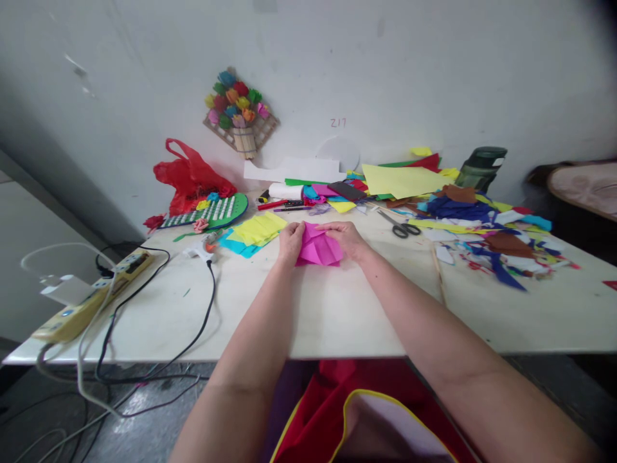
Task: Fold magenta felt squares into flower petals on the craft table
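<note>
A folded piece of magenta paper [319, 247] lies on the white table [318, 308] in front of me. My left hand [290, 240] grips its left edge with curled fingers. My right hand [345, 237] presses down on its right side, fingers closed over the paper. Both forearms reach forward over the table's near edge. Yellow sheets on blue paper [258, 229] lie just left of my left hand.
Black scissors [399, 225] lie right of my right hand. Heaped coloured paper scraps [486, 235] fill the right side. A red plastic bag [190, 179], a glue gun [205, 247], a power strip [91, 299] with cables, pens [282, 206] and a dark bottle [481, 168] stand around.
</note>
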Tool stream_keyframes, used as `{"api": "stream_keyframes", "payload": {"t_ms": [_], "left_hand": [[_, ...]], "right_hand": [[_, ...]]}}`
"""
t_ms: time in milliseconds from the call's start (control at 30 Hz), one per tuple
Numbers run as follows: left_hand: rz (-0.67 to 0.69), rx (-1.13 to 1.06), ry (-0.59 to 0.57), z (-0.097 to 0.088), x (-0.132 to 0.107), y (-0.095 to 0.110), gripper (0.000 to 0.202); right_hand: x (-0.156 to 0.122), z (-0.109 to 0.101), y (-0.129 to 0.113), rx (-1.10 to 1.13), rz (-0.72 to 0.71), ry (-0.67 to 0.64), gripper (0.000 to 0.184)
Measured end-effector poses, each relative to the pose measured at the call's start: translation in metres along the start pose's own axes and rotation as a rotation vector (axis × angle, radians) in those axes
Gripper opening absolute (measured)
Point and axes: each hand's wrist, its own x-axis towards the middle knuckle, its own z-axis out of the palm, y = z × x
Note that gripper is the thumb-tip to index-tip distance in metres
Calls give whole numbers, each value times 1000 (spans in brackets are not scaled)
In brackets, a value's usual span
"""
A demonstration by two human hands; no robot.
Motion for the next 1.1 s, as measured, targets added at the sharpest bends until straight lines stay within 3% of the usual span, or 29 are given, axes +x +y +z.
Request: {"api": "stream_keyframes", "payload": {"t_ms": [467,800,1100], "left_hand": [[3,-3,-32,0,-4,7,44],[9,-68,-74,1,-2,-1,44],[29,5,-83,2,-3,3,41]], "right_hand": [[-1,2,-5,-39,-6,-12,25],[-2,-3,-6,-24,-12,-64,25],[-1,1,-4,90,140,74,30]]}}
